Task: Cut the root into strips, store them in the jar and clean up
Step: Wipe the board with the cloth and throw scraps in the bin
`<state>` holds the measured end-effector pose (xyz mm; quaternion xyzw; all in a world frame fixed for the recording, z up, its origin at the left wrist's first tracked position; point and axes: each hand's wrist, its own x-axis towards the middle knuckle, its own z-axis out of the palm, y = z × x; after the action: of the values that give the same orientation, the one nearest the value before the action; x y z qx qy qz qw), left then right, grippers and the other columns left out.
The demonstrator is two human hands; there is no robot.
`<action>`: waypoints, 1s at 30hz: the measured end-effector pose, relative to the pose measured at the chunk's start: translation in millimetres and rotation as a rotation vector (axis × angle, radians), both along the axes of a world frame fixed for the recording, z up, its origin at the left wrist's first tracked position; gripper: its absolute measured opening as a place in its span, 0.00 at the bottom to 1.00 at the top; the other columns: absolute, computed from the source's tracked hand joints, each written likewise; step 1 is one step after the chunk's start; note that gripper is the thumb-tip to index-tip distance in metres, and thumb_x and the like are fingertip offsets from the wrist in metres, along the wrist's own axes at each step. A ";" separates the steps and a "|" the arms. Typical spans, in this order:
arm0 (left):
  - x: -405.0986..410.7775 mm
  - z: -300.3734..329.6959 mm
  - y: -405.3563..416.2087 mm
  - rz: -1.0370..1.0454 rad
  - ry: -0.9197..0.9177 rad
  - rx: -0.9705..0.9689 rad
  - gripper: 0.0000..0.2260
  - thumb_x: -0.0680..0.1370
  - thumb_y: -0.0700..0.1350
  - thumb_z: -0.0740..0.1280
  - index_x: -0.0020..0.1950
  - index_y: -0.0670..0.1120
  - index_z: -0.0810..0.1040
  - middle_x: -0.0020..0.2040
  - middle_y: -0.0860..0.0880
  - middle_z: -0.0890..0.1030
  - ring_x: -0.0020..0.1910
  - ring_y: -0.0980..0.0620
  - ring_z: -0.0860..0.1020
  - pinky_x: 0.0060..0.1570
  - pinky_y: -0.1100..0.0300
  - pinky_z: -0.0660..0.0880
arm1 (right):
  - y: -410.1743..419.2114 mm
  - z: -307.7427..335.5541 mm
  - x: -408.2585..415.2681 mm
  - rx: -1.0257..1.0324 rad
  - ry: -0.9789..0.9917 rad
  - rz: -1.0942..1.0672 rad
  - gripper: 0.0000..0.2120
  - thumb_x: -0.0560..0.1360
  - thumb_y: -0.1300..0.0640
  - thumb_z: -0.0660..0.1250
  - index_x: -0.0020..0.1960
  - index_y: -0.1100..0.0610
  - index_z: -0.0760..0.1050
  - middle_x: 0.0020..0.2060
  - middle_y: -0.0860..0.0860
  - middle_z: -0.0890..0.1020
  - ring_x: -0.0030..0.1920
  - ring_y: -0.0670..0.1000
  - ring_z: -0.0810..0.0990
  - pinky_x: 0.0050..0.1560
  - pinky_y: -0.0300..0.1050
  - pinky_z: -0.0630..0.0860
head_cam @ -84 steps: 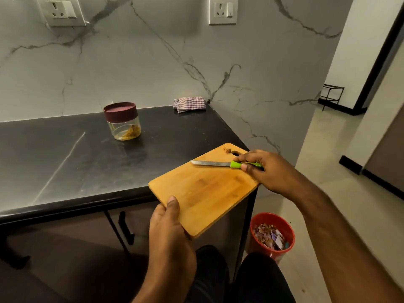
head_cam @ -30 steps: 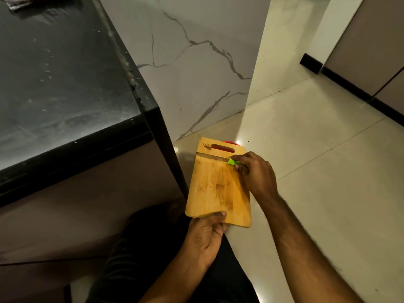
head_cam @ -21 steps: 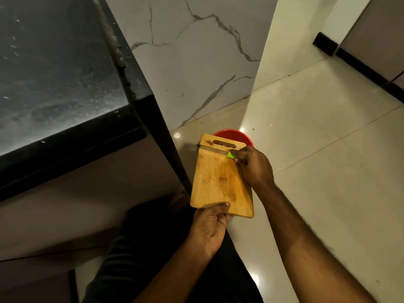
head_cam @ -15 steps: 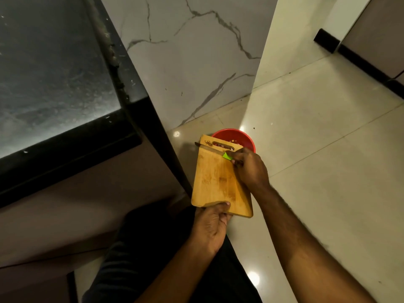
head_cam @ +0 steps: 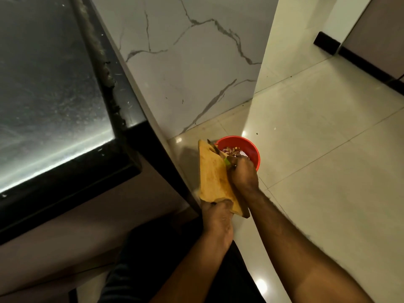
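A wooden cutting board (head_cam: pixel 213 178) is tipped on its side over a red bin (head_cam: pixel 253 153) on the floor. My left hand (head_cam: pixel 218 217) grips the board's near end. My right hand (head_cam: pixel 242 173) holds a green-handled knife (head_cam: pixel 226 161) against the board's far end, with the blade lying along its top edge above the bin. Scraps show inside the bin. The jar is out of view.
The black countertop (head_cam: pixel 54 95) and its corner stand to the left, with the marble wall panel (head_cam: pixel 185 73) behind the bin. Pale floor tiles (head_cam: pixel 317 149) spread to the right, with a dark skirting board (head_cam: pixel 328 43) at the far right.
The board has tilted from nearly flat to steeply on edge over the bin. The knife has slid to the board's far edge, and more of the bin's inside shows.
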<state>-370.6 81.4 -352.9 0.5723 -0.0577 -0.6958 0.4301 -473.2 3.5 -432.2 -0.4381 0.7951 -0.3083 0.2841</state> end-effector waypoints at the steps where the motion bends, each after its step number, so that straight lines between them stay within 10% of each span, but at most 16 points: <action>1: -2.0 -0.3 -3.6 -0.012 -0.033 -0.006 0.26 0.74 0.23 0.63 0.63 0.50 0.75 0.56 0.46 0.82 0.55 0.43 0.81 0.55 0.43 0.79 | 0.9 0.1 0.8 -0.013 0.031 -0.015 0.14 0.79 0.60 0.61 0.63 0.54 0.76 0.61 0.50 0.79 0.60 0.54 0.77 0.61 0.54 0.75; 9: -1.6 -9.6 -18.4 -0.031 -0.084 -0.024 0.27 0.74 0.24 0.62 0.68 0.46 0.75 0.56 0.46 0.82 0.53 0.45 0.82 0.40 0.55 0.80 | 22.1 12.1 10.3 -0.219 -0.037 0.147 0.12 0.78 0.59 0.63 0.59 0.51 0.79 0.57 0.47 0.78 0.56 0.48 0.76 0.56 0.44 0.75; 16: 6.5 -1.8 -10.6 -0.044 -0.009 -0.052 0.26 0.75 0.23 0.62 0.66 0.48 0.73 0.54 0.48 0.81 0.52 0.47 0.81 0.49 0.48 0.79 | 35.7 5.8 -2.5 -0.162 -0.062 0.111 0.11 0.79 0.58 0.63 0.60 0.54 0.79 0.55 0.47 0.79 0.53 0.46 0.76 0.50 0.29 0.68; 21: 9.9 4.8 -2.5 -0.032 0.036 -0.078 0.23 0.76 0.26 0.65 0.61 0.51 0.75 0.58 0.47 0.81 0.58 0.43 0.80 0.62 0.37 0.75 | 30.2 5.5 -21.9 0.053 0.124 -0.096 0.10 0.78 0.58 0.64 0.57 0.59 0.79 0.50 0.55 0.81 0.48 0.55 0.81 0.47 0.44 0.78; 30: -3.9 4.6 -20.6 -0.069 0.129 -0.221 0.19 0.83 0.42 0.63 0.74 0.48 0.70 0.65 0.42 0.80 0.58 0.44 0.82 0.54 0.47 0.81 | 106.5 42.1 -9.5 -0.387 0.007 0.283 0.19 0.75 0.71 0.63 0.62 0.57 0.79 0.45 0.48 0.73 0.48 0.46 0.75 0.46 0.41 0.77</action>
<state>-374.4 60.9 -348.2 0.4730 -0.1258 -0.7352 0.4690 -482.8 110.0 -390.2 -0.5925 0.6529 -0.4106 0.2327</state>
